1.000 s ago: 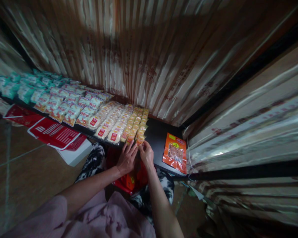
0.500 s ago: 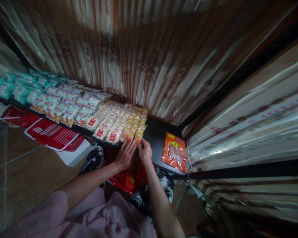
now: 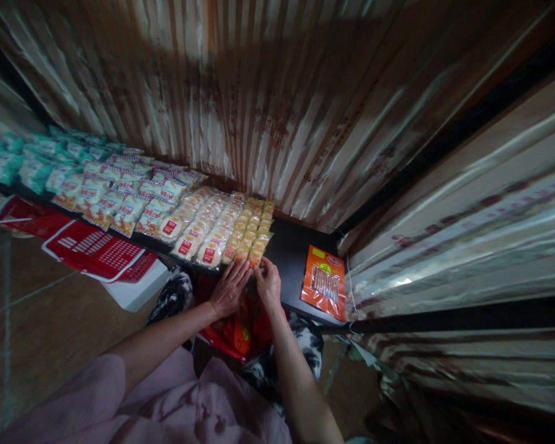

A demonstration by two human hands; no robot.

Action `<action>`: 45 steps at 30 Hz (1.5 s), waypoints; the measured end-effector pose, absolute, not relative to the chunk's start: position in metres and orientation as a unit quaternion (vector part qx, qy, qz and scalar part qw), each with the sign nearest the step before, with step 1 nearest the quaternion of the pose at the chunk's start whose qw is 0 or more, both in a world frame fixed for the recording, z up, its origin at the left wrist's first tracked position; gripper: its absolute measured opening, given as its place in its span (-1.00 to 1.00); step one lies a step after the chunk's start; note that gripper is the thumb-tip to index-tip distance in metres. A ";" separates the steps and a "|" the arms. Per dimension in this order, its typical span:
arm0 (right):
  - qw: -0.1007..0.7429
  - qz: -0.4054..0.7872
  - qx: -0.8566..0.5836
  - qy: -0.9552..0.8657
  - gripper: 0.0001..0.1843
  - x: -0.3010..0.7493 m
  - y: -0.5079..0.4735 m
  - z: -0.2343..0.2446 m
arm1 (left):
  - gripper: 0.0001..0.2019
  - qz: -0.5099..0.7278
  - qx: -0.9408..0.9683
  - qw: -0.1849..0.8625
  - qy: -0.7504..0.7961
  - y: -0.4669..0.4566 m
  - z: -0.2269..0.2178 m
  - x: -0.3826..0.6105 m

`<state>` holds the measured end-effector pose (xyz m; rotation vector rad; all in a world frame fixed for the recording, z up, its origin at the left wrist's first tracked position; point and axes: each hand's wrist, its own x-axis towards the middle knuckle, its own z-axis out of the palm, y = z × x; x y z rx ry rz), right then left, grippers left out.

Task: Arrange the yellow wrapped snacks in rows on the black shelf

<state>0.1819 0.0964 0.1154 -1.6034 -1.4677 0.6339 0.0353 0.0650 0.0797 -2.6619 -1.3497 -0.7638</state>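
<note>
My left hand point(image 3: 231, 290) lies with fingers stretched out, its fingertips against the front ends of the small yellow snack packets point(image 3: 243, 239). Close beside it, my right hand point(image 3: 269, 285) has thumb and forefinger pinched at the near end of the outermost yellow packet point(image 3: 258, 248). These packets lie in neat overlapping rows on a narrow black shelf point(image 3: 287, 265). To their left are rows of clear-wrapped, pale round snacks with red labels point(image 3: 185, 245). An orange pouch point(image 3: 324, 282) with a see-through window lies flat to the right of my hands.
White-and-orange bags point(image 3: 128, 213) and teal bags point(image 3: 34, 172) fill the shelf's left part. A red basket point(image 3: 97, 250) and a white box point(image 3: 136, 288) sit below its front edge. A red bag point(image 3: 254, 336) is between my knees. A pleated curtain point(image 3: 240, 92) hangs behind.
My hands stay at the front of the yellow packets with hardly any movement. The view has shifted very slightly, and the packets lie as before.
</note>
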 end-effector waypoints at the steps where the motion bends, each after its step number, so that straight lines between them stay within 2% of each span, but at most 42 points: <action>1: 0.426 0.254 -0.639 -0.587 -0.59 0.182 0.097 0.115 | -0.46 -0.248 -0.865 0.032 -0.436 0.065 0.080 0.035; 15: 0.421 0.250 -0.647 -0.585 -0.64 0.180 0.094 0.112 | -0.47 -0.256 -0.865 0.026 -0.432 0.068 0.077 0.035; 19: 0.442 0.244 -0.645 -0.574 -0.59 0.177 0.090 0.110 | -0.47 -0.265 -0.858 0.022 -0.440 0.067 0.079 0.034; 22: 0.475 0.205 -0.658 -0.546 -0.53 0.171 0.077 0.110 | -0.47 -0.294 -0.853 0.000 -0.431 0.058 0.081 0.031; 26: 0.500 0.215 -0.657 -0.522 -0.59 0.162 0.043 0.106 | -0.57 -0.310 -0.855 -0.069 -0.409 0.029 0.072 0.024; 30: 0.443 0.281 -0.647 -0.554 -0.68 0.151 0.005 0.078 | -0.65 -0.223 -0.855 -0.177 -0.434 0.000 0.046 0.017; 35: 0.332 0.402 -0.601 -0.606 -0.72 0.133 -0.022 0.027 | -0.70 -0.019 -0.696 -0.270 -0.665 -0.002 0.017 0.008; 40: 0.294 0.455 -0.606 -0.582 -0.69 0.116 -0.022 -0.002 | -0.67 0.004 -0.655 -0.280 -0.702 0.005 0.008 -0.004; 45: 0.291 0.467 -0.623 -0.556 -0.69 0.112 -0.012 -0.018 | -0.66 -0.013 -0.639 -0.282 -0.716 0.011 0.010 -0.004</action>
